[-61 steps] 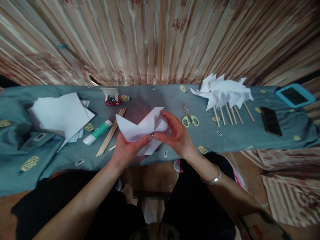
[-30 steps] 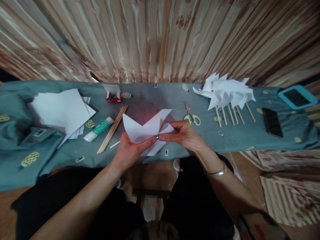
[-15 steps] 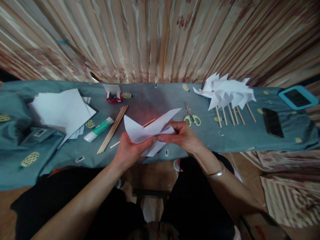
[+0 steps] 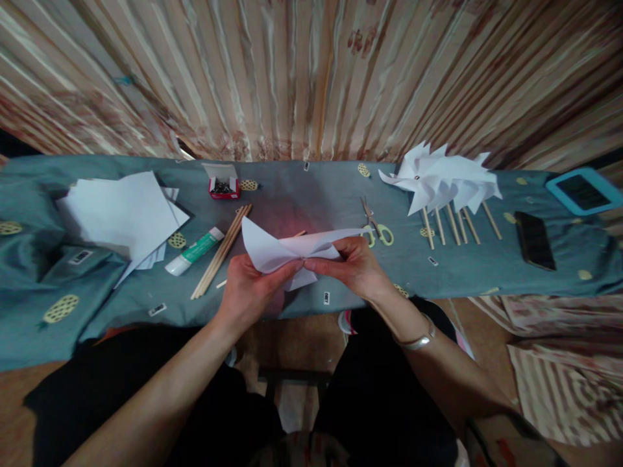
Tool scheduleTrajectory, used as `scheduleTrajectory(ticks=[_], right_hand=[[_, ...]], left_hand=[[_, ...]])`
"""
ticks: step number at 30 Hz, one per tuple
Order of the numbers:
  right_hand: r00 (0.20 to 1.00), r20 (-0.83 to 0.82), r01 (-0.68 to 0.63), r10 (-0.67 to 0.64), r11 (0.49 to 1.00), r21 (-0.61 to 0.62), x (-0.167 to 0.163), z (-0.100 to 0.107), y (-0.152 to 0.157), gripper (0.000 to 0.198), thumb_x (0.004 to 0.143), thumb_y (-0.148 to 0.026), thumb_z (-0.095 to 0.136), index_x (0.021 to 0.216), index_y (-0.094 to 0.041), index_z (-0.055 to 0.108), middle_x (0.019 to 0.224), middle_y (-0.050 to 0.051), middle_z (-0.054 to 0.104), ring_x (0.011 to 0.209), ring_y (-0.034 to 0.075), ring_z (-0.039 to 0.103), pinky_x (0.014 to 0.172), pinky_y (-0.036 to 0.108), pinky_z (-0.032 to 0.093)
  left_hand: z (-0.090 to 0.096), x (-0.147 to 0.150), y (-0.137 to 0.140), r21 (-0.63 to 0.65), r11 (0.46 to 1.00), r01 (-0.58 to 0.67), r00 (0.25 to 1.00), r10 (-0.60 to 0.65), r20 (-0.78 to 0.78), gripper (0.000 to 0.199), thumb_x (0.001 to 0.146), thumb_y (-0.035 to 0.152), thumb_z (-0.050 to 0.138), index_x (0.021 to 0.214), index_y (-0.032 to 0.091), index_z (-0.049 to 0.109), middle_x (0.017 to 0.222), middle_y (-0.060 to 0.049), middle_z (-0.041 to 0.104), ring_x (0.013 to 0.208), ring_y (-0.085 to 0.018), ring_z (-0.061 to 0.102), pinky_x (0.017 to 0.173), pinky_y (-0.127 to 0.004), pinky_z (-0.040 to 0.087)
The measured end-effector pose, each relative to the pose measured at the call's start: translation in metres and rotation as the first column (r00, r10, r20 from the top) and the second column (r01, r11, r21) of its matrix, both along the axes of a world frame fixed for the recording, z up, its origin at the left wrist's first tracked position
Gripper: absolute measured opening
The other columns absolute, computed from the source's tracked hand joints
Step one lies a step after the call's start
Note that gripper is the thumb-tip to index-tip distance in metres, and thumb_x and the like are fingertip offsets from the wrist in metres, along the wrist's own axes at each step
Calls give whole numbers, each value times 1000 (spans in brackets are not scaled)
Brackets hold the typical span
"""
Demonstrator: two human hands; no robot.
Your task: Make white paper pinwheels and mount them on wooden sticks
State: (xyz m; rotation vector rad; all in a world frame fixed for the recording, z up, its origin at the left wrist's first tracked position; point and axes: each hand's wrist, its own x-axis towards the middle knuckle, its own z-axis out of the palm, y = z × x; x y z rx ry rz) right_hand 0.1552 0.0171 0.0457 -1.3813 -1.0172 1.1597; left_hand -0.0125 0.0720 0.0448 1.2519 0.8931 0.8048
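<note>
A white paper pinwheel (image 4: 265,250) with curled blades is held over the near edge of the cloth-covered table. My left hand (image 4: 250,282) grips its left side, the thumb pressed near the centre. From the right, my right hand (image 4: 353,266) pinches the paper, and its thumb meets the left thumb at the middle. Whatever lies between the thumbs is too small to make out. Behind the pinwheel a wooden stick (image 4: 221,284) lies on the cloth, mostly hidden. Just beyond the right hand are scissors (image 4: 377,227) with light green handles, one loop partly behind a blade.
To the left are stacked paper sheets (image 4: 121,211), a glue stick (image 4: 195,251), several wooden sticks (image 4: 221,253) and an open red box (image 4: 224,187) of small dark pins. Finished pinwheels (image 4: 445,175), a phone (image 4: 535,240) and a blue-framed device (image 4: 584,190) lie right. A curtain (image 4: 292,78) hangs behind.
The pinwheel has tilted in my hands, its right blade swinging lower and further right. Both thumbs have come together at its centre. The view has shifted slightly.
</note>
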Motion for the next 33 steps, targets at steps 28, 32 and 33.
scheduleTrajectory(ticks=[28,32,33], right_hand=[[999,44,26,-24,999,-37,-4,-4,1,22,61,-40,78,67,-19,74,64,0,67,60,13,56,55,25,46],[995,103,15,-11,999,-40,-5,-8,2,24,63,-42,76,65,-19,72,61,-1,64,57,12,53,52,24,42],[993,116,15,-10,999,-41,-5,-9,2,25,64,-43,75,65,-18,71,60,-1,63,56,12,52,52,25,41]], left_hand=[[-6,0,2,39,999,-8,1000,9,-30,26,66,29,80,88,16,77,89,-6,78,83,-23,73,79,-33,59],[-6,0,3,65,998,-21,999,24,-49,27,64,31,81,85,15,77,87,-6,77,81,-24,73,76,-33,59],[-5,0,3,70,997,-25,998,30,-59,28,63,31,82,85,14,77,86,-7,77,80,-24,73,76,-33,60]])
